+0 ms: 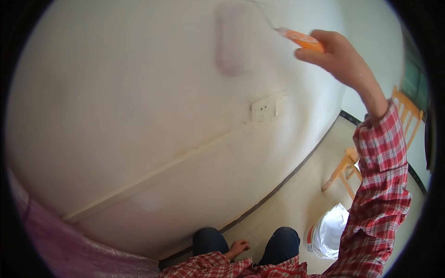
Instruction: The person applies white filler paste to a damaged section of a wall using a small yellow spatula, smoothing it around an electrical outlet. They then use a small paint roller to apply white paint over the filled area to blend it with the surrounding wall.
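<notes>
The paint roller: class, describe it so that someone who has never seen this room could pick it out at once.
Start at the big pale wall and find the socket plate on it. Above that, the paint roller lies against the wall, blurred, its orange handle gripped by the raised right hand. It alone has a pale fuzzy cylinder on a thin bent wire.

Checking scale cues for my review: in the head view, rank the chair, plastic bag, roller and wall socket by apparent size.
1. Chair, partly hidden by the sleeve
2. Plastic bag
3. Roller, blurred
4. Wall socket
Bag and roller look close; nearness differs, so unsure.
</notes>
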A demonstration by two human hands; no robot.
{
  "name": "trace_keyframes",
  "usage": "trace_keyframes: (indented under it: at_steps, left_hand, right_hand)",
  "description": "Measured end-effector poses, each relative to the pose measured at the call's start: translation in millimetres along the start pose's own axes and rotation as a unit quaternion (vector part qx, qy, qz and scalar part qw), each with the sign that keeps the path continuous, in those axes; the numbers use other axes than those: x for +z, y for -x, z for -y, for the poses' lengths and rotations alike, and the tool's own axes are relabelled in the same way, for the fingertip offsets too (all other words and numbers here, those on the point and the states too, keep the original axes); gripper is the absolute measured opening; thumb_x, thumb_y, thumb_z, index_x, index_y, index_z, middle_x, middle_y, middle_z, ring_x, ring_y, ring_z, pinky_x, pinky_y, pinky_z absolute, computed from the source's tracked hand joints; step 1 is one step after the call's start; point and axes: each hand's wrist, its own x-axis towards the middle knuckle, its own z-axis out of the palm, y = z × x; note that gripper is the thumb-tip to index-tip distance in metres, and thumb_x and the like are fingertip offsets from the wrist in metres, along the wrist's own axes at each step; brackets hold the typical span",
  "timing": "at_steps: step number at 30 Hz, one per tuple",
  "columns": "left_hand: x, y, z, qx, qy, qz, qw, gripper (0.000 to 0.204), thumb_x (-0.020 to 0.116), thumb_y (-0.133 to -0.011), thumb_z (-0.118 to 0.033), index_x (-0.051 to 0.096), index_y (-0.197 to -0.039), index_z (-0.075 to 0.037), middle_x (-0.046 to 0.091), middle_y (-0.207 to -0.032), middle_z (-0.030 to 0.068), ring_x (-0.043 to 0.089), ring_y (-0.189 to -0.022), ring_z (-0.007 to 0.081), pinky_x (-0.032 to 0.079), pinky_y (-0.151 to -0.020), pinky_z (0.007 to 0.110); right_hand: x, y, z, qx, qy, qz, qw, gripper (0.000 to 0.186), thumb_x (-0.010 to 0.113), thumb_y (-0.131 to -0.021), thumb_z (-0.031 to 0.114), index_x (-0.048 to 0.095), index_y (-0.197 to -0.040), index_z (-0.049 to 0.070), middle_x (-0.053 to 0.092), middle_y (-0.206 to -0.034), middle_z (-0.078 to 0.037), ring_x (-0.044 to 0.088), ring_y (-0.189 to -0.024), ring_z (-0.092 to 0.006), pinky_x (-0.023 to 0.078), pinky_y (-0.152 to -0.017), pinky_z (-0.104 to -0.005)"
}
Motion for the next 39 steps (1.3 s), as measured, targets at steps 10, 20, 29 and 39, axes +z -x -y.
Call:
trace_keyframes:
  at_steps: [10,20,29,39]
  left_hand:
    - [2,28,-29,0.016,-0.004,0.002,1.000,0.025,0.055,-0.090,-0.016,0.058,-0.107,0.002,0.067,-0.088,0.0098,0.063,-0.075,0.0140,0.048,-0.066,0.024]
    - [-1,24,-25,0.000,-0.011,0.003,1.000,0.024,0.054,-0.090,-0.015,0.059,-0.107,0.002,0.067,-0.088,0.0097,0.062,-0.074,0.0141,0.049,-0.067,0.025]
    - [0,35,-38,0.019,-0.037,-0.014,0.999,0.023,0.055,-0.089,-0.014,0.059,-0.104,0.004,0.066,-0.087,0.0119,0.064,-0.075,0.0168,0.051,-0.068,0.028]
    - [6,40,-47,0.019,-0.012,-0.002,1.000,0.026,0.053,-0.091,-0.017,0.058,-0.109,0.001,0.067,-0.091,0.0110,0.064,-0.079,0.0164,0.050,-0.071,0.027]
  right_hand:
    - [2,-31,171,-0.252,-0.088,0.019,0.964,0.028,0.069,-0.074,0.034,0.066,-0.077,0.006,0.063,-0.071,-0.013,0.063,-0.071,-0.0313,0.048,-0.060,-0.0412]
    - [16,29,13,0.052,0.008,0.045,0.998,0.030,0.067,-0.083,0.030,0.054,-0.078,0.002,0.042,-0.052,-0.006,0.039,-0.047,-0.0131,0.033,-0.046,-0.0286]
    - [32,38,62,-0.084,-0.025,0.010,0.996,0.036,0.069,-0.076,0.035,0.049,-0.075,0.005,0.054,-0.056,-0.014,0.056,-0.056,-0.0342,0.043,-0.051,-0.0427]
    - [35,62,17,-0.016,0.026,0.014,0.999,0.031,0.073,-0.075,0.029,0.053,-0.079,0.005,0.050,-0.053,-0.011,0.050,-0.047,-0.0277,0.039,-0.047,-0.0347]
